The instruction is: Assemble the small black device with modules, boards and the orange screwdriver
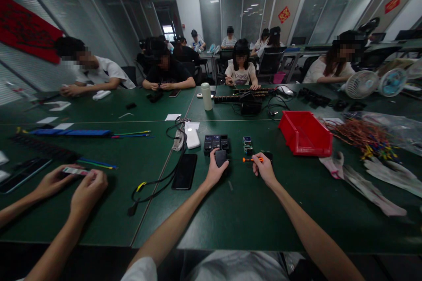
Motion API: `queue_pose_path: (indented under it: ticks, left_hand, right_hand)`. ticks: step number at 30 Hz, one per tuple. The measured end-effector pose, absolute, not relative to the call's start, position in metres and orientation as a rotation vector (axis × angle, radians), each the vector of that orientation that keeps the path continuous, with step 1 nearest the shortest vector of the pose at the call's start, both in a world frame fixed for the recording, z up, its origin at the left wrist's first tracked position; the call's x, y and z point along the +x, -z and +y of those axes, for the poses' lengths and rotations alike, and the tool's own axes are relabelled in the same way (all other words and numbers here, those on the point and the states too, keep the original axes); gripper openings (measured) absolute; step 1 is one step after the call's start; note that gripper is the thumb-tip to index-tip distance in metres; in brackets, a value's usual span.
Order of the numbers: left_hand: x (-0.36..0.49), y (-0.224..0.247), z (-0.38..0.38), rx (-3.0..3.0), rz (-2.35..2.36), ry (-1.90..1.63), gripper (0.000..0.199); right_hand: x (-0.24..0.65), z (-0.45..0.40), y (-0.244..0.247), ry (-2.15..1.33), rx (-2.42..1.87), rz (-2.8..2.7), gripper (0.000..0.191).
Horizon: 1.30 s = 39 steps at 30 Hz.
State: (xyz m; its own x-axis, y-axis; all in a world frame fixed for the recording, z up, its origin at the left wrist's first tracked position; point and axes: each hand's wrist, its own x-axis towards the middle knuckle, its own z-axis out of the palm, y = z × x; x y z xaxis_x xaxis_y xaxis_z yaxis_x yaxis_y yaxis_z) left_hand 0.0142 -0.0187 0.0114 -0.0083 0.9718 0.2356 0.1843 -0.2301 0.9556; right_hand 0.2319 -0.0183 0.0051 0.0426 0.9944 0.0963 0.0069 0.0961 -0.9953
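My left hand [216,170] is closed around a small dark box-shaped part [220,158], its flat face turned up. In my right hand [264,169] is a screwdriver with an orange handle [252,159]; its thin shaft points left at the side of the dark part, and I cannot tell whether the tip touches it. Just beyond my left hand sits a group of black modules [216,142] side by side. A small green circuit board assembly [247,145] lies beyond the screwdriver. Beside my right hand a dark flat piece [268,156] is partly hidden.
A red bin [305,134] stands to the right, with gloves [365,184] and copper wires [365,136] past it. Left lie a black phone [184,172], a white device [192,136] and a looped cable [154,183]. A co-worker's hands [87,189] work at far left.
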Motion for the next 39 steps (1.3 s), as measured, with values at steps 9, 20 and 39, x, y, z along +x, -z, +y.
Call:
queue_pose_path:
  ticks: [9,20,39]
  left_hand:
    - [0.0157,-0.0138,-0.0192,1.525,1.272,-1.338,0.058]
    - [0.0139,-0.0091,-0.0174,1.503,1.258,-1.306,0.060]
    - [0.0154,-0.0122,-0.0184,1.501,1.288,-1.330,0.058]
  right_hand:
    - [0.2324,-0.0135,-0.0036,-1.141,-1.068,-1.185,0.027]
    - [0.2311,-0.0184,-0.0111,-1.133,-1.073,-1.225,0.026]
    - [0.2318,-0.0147,-0.0047,-1.161,-1.088,-1.200,0.030]
